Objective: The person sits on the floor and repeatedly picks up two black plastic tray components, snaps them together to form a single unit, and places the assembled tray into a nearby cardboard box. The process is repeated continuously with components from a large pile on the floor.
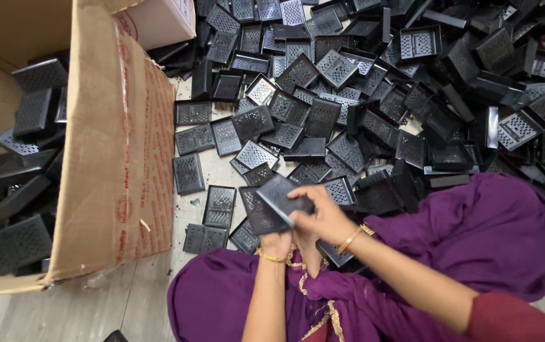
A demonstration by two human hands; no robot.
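My left hand (277,243) grips the lower edge of a black perforated plastic tray (261,212), held tilted over my lap. My right hand (324,215) clasps a second black perforated tray (283,196) that lies across the first one. Both trays are small, rectangular, with a grid of tiny holes. Gold bangles sit on both wrists. My fingers cover part of the trays' near edges. A large heap of identical black trays (374,95) spreads across the floor just beyond my hands.
An open cardboard box (117,158) stands at left, holding several black trays (19,183). A white carton (162,22) sits behind it. Purple cloth (475,234) covers my knees at right and below. Pale floor (127,304) shows near the box.
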